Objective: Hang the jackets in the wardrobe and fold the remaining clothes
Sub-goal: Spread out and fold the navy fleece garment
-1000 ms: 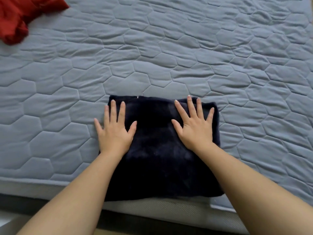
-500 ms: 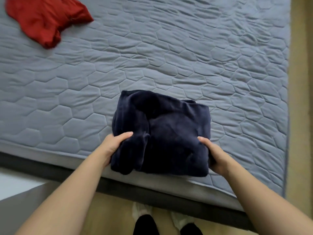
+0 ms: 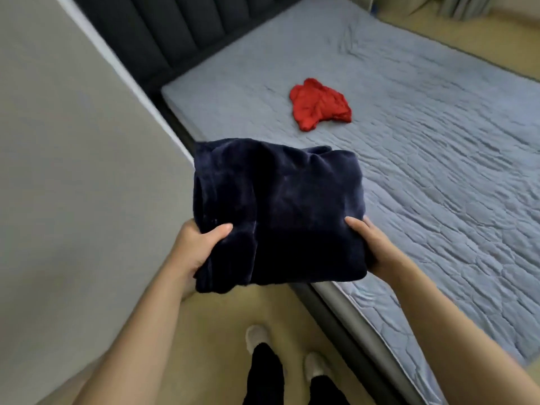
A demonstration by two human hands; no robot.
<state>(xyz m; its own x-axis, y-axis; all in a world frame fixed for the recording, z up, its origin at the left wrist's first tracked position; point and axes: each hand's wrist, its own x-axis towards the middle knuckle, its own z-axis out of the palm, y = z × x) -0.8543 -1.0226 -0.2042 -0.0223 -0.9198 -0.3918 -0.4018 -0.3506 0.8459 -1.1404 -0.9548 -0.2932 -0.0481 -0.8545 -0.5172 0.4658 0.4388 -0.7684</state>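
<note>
Hands grip a folded dark navy plush garment (image 3: 277, 211) from both sides, lifted off the bed and held over its edge and the tan floor (image 3: 263, 305). The left hand (image 3: 194, 247) curls around its left edge, thumb on top; the right hand (image 3: 372, 244) clasps the right edge likewise. A crumpled red cloth garment (image 3: 320, 105) lies on the grey quilted mattress (image 3: 438, 141), well apart from the bundle.

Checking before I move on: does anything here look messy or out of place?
Yes: the red garment lies crumpled on the mattress, unfolded. The navy bundle, gripped by the left hand and right hand, looks folded.
</note>
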